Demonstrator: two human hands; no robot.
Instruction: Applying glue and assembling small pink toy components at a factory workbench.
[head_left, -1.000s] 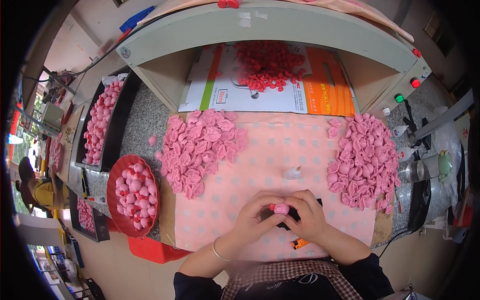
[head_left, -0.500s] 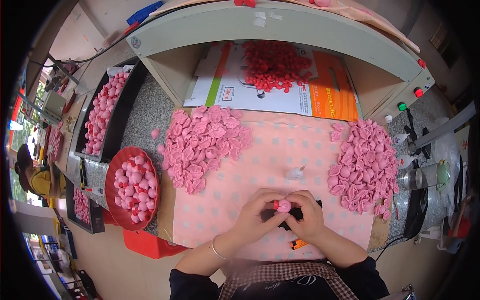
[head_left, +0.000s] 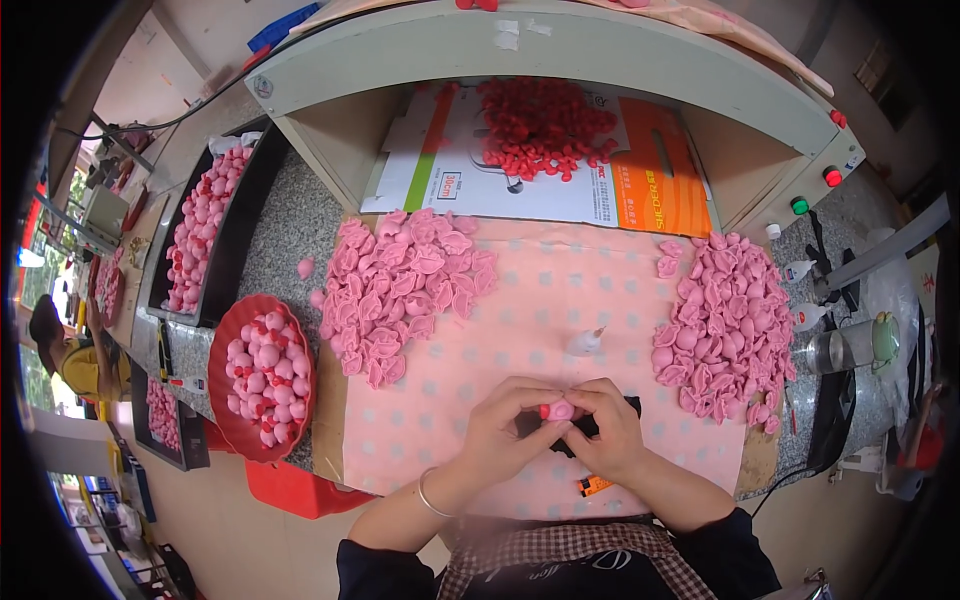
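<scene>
Both my left hand (head_left: 500, 435) and right hand (head_left: 610, 435) pinch one pink piece (head_left: 560, 410) (fingers closed round it); pink heaps (head_left: 400, 290) lie either side.

Pink dotted cloth (head_left: 520, 330); pink shells (head_left: 405, 290); red bowl (head_left: 222, 345); red bits (head_left: 540, 125).

We hold both hands together low in front of us, forearms coming up from below and angling inward. Our left hand (head_left: 500, 430) curls with its fingers bent over toward the thumb, fingertips (head_left: 540, 408) pinched shut. Our right hand (head_left: 612, 432) mirrors it, its fingertips meeting the left ones. A thin bangle rings our left wrist, just behind the curled fingers.
</scene>
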